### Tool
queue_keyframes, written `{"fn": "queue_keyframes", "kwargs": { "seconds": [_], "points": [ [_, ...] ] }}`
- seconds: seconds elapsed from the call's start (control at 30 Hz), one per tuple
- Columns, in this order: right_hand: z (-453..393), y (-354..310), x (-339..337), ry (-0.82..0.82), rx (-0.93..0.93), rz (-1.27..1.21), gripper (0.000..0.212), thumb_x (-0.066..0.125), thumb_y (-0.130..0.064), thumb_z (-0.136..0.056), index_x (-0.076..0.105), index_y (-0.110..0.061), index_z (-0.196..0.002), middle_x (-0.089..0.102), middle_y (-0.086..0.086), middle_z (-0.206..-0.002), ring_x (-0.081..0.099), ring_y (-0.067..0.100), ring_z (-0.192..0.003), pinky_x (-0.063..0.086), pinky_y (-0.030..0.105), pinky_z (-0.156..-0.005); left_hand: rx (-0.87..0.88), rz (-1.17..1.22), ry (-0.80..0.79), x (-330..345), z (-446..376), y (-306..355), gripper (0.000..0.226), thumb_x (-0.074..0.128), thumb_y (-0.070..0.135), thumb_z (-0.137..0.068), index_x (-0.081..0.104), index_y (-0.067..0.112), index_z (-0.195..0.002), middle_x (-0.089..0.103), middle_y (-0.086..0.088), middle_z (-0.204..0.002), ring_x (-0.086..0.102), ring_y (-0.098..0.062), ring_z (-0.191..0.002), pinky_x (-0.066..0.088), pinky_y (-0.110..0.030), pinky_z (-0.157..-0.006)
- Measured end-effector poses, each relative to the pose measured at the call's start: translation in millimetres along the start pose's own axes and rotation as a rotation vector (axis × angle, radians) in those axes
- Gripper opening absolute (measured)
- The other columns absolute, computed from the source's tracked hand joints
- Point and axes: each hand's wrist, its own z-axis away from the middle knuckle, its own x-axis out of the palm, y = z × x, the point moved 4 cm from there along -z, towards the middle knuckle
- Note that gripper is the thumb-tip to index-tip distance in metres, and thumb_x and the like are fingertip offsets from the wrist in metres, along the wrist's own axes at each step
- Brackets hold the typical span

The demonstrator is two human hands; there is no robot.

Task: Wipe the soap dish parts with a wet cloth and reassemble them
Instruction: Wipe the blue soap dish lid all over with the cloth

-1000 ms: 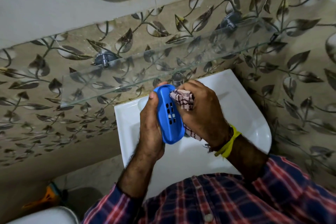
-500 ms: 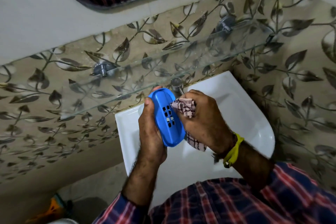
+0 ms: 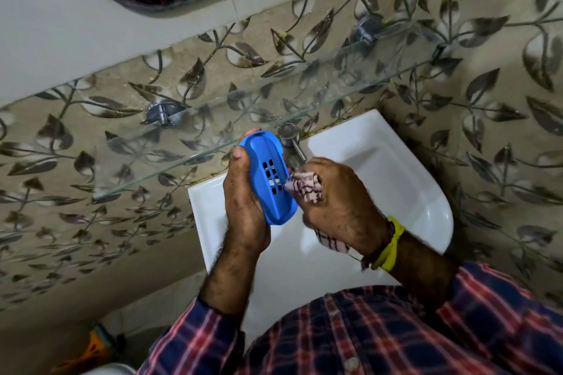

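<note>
- Over the white sink (image 3: 396, 167), the left hand (image 3: 243, 207) is gripping a blue soap dish part (image 3: 268, 176) — an oval tray with a small block of rectangular drain holes near its middle.
- Along the tray's left long edge the thumb is lying flat, its tip near the upper end, while one fingertip is peeking over the far rounded end; the other fingers are curling behind the part and are hidden, so the piece is sitting cradled between thumb and palm, tilted with its holed face turned toward the right hand.
- Just beside the tray, the right hand (image 3: 338, 201) is clutching a bunched checked cloth (image 3: 304, 187) — fingers curled tightly round it, with a wad poking out at the knuckles and a loose tail hanging below the palm.
- At the tray's right edge, level with the drain holes, the wad of cloth is touching the blue plastic.
- Behind the tray's upper end a metal tap (image 3: 291, 138) is standing at the back of the sink, partly covered by the part.
- Above both hands a glass shelf (image 3: 182, 143) is running across the leaf-patterned tiled wall (image 3: 487, 94).
- On the right wrist a yellow band (image 3: 391, 245) is sitting, and plaid sleeves are covering both forearms lower down.
</note>
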Motion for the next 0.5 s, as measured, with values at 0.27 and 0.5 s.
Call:
{"fn": "queue_keyframes", "kwargs": {
  "seconds": [0.27,0.5],
  "points": [
    [3.2,10.5,8.6,-0.379,0.2,-0.19,0.02,0.072,-0.021,-0.087,0.061,-0.019,-0.07,0.066,-0.006,-0.065,0.064,0.009,-0.061,0.052,0.032,-0.061,0.075,-0.053,0.026,-3.5,1.4,-2.2,0.064,0.056,0.07,-0.079,0.067,0.027,-0.125,0.064,-0.022,-0.118,0.059,-0.037,-0.098,0.048,-0.056,-0.087],
    [1.8,0.0,0.4,-0.392,-0.146,0.34,0.033,0.067,-0.009,-0.081,0.071,-0.032,-0.104,0.066,-0.009,-0.101,0.058,0.018,-0.098,0.049,0.032,-0.076,0.103,-0.122,-0.046,2.6,-2.6,3.4,0.058,0.057,0.067,-0.084,0.066,0.025,-0.122,0.061,-0.023,-0.111,0.056,-0.037,-0.098,0.044,-0.055,-0.088]
  ]
}}
